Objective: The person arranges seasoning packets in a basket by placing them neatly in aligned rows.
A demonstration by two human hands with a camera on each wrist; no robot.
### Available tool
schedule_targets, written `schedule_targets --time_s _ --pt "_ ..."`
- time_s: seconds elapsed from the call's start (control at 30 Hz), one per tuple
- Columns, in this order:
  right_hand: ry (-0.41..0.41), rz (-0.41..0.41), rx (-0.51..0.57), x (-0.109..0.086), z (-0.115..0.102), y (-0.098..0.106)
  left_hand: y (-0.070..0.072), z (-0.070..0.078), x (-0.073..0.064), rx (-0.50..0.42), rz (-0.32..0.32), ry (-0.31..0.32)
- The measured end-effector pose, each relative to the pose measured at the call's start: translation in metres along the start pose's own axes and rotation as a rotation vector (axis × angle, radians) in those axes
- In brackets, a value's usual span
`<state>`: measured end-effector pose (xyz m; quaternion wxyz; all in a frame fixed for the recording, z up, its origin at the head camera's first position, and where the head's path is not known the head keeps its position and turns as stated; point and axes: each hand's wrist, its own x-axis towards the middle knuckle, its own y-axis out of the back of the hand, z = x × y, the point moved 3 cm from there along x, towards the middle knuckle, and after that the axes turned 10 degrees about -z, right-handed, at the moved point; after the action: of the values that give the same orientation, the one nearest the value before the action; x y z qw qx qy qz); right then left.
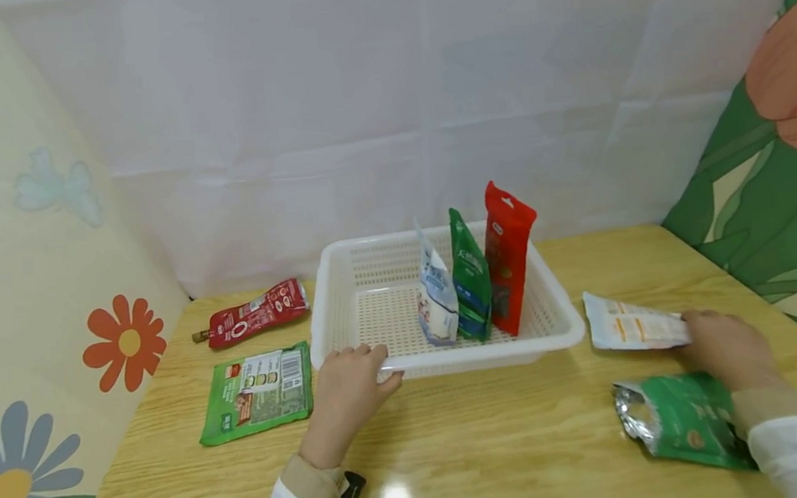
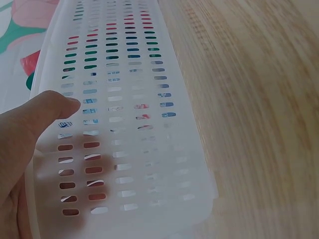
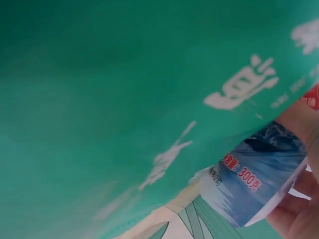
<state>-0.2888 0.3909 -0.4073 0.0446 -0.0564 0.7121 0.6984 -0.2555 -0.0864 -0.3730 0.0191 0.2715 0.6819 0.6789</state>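
My left hand (image 1: 349, 395) grips the front rim of a white plastic basket (image 1: 551, 341) near its left corner. In the left wrist view the thumb (image 2: 55, 109) lies on the outside of the slotted wall, and fingers show through it from inside. Standing in the basket are a white and blue pouch (image 1: 437, 300), a green pouch (image 1: 471, 282) and a tall red packet (image 1: 510, 260). At the right, my right hand (image 1: 728, 345) holds one end of a white and blue packet (image 1: 636, 326). A green pouch with a silver end (image 1: 691, 417) lies under that forearm.
Left of the basket, a dark red spouted pouch (image 1: 257, 314) and a green flat packet (image 1: 259, 394) lie on the wooden table (image 1: 495, 443). A white cloth wall (image 1: 361, 113) stands close behind the basket, with painted panels on both sides.
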Motion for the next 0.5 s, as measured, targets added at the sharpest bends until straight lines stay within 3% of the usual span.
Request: schedule_targets --time_s 0.2,0.5 --pt "0.053 0.152 -0.036 -0.0061 -0.0036 0.0004 0.0007 0.0016 -0.0003 0.019 0.035 -0.008" --pt "0.074 0.123 -0.011 -0.0034 -0.0065 0.0012 0.0017 0.0009 -0.0005 0.006 0.014 -0.001"
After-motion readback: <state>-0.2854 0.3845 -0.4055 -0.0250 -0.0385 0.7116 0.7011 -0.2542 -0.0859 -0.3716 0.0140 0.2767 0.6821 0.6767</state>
